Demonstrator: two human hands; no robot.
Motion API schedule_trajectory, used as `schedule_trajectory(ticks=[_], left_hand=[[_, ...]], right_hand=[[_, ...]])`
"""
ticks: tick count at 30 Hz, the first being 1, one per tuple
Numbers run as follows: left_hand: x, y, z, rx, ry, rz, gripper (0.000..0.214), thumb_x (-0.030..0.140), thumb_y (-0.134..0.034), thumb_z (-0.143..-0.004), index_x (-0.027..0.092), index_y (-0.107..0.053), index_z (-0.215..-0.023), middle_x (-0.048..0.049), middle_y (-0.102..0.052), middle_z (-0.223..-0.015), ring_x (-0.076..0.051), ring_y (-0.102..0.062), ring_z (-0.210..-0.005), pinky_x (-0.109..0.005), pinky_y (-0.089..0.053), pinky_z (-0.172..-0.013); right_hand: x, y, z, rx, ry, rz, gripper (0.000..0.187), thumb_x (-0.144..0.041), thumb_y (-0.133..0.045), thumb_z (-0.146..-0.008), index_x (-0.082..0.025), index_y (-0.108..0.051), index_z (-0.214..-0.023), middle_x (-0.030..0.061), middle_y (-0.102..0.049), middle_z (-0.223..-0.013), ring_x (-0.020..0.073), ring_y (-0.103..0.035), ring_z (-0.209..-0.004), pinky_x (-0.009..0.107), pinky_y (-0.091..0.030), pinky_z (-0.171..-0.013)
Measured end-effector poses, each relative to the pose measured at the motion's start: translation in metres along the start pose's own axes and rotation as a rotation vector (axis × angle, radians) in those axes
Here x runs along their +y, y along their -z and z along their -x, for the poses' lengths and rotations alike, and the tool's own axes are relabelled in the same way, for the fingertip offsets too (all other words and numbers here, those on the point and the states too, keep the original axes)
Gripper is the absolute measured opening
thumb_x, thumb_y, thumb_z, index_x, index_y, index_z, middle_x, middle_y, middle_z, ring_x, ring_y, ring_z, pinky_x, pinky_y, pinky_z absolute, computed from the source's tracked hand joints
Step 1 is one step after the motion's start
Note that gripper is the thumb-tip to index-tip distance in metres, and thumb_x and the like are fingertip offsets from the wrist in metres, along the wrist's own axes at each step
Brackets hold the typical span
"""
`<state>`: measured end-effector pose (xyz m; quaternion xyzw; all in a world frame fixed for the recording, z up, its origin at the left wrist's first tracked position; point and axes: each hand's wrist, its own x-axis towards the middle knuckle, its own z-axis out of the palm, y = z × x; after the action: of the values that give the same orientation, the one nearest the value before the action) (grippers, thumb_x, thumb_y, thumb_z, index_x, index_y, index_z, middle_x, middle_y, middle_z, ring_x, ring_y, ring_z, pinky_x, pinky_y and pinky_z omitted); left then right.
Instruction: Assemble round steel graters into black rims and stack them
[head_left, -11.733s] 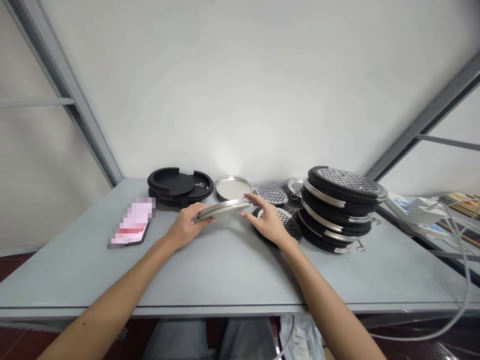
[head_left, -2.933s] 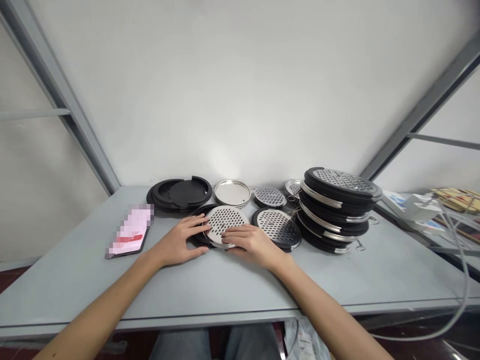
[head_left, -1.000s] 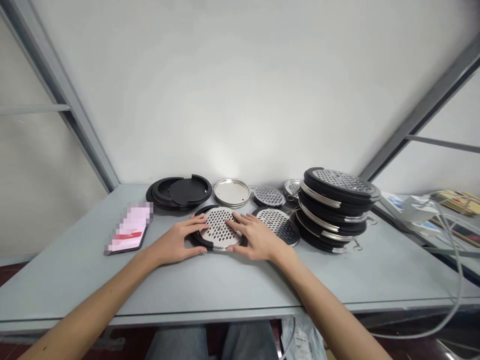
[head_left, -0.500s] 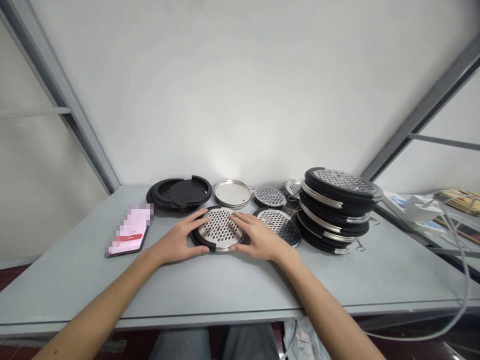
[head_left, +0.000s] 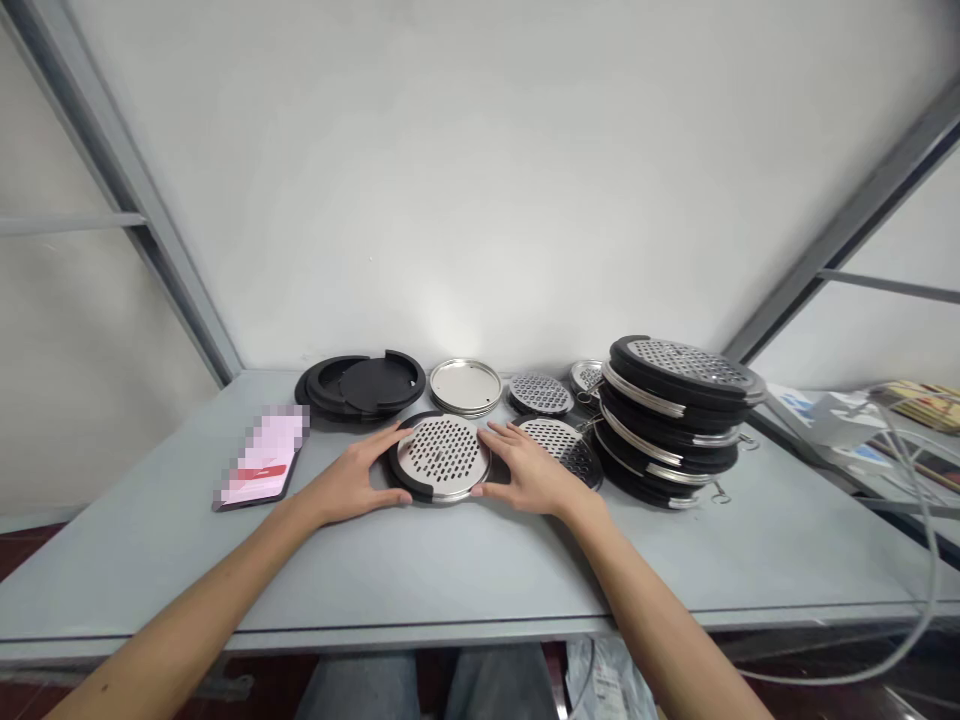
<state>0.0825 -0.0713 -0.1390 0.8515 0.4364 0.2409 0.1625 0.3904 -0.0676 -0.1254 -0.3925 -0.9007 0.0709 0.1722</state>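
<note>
A round disc [head_left: 441,458], a perforated metal plate seated in a black ring, lies flat on the grey table [head_left: 450,560]. My left hand [head_left: 351,482] cups its left rim, thumb along the far edge. My right hand [head_left: 529,470] grips its right rim with the fingers curled against it. A second such disc [head_left: 564,452] lies just behind my right hand. To the right stands a leaning stack of the same discs [head_left: 679,412].
At the back lie black rings [head_left: 360,383], shiny metal pans [head_left: 465,385] and loose perforated plates [head_left: 540,393]. A phone [head_left: 261,465] rests to the left. A white adapter [head_left: 832,415] and cables [head_left: 911,480] sit at the far right.
My right hand has slid off the top of the perforated plate to its right rim. My left hand stays at the left rim. The disc sits flat in its ring.
</note>
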Motion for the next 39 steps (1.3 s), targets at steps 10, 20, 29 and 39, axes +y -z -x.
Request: schedule_trajectory(ticks=[10, 20, 29, 39], left_hand=[[0.003, -0.005, -0.001, 0.056, -0.008, 0.065, 0.094, 0.054, -0.079, -0.065, 0.025, -0.038, -0.145, -0.0093, -0.042, -0.148, -0.034, -0.040, -0.135, -0.050, -0.033, -0.112], [0.005, -0.006, 0.000, 0.075, 0.029, 0.020, 0.102, 0.060, -0.080, -0.059, 0.024, -0.037, -0.145, -0.0104, -0.046, -0.145, -0.035, -0.044, -0.132, -0.050, -0.036, -0.111], [0.003, 0.005, 0.000, -0.043, 0.007, -0.018, 0.087, 0.059, -0.074, -0.069, 0.026, -0.040, -0.143, -0.0099, -0.037, -0.151, -0.036, -0.038, -0.136, -0.053, -0.034, -0.111], [0.003, -0.003, 0.000, -0.060, 0.006, 0.036, 0.093, 0.057, -0.074, -0.070, 0.028, -0.032, -0.147, -0.0095, -0.029, -0.155, -0.035, -0.030, -0.140, -0.053, -0.029, -0.113]], right_hand=[[-0.008, 0.000, -0.003, 0.014, -0.019, -0.014, 0.085, -0.065, -0.061, -0.077, -0.007, -0.044, -0.137, 0.0245, -0.050, -0.137, 0.0355, -0.044, -0.131, 0.050, -0.036, -0.108], [-0.008, 0.000, -0.002, -0.003, 0.001, -0.016, 0.085, -0.063, -0.058, -0.080, -0.003, -0.040, -0.139, 0.0250, -0.047, -0.140, 0.0335, -0.040, -0.134, 0.049, -0.029, -0.114], [-0.008, -0.001, -0.002, -0.003, -0.017, -0.065, 0.101, -0.069, -0.066, -0.068, -0.007, -0.036, -0.143, 0.0230, -0.040, -0.146, 0.0362, -0.034, -0.137, 0.053, -0.027, -0.113], [-0.012, -0.002, -0.003, 0.002, 0.022, -0.027, 0.094, -0.067, -0.062, -0.074, -0.004, -0.039, -0.140, 0.0255, -0.044, -0.142, 0.0337, -0.040, -0.134, 0.049, -0.029, -0.113]])
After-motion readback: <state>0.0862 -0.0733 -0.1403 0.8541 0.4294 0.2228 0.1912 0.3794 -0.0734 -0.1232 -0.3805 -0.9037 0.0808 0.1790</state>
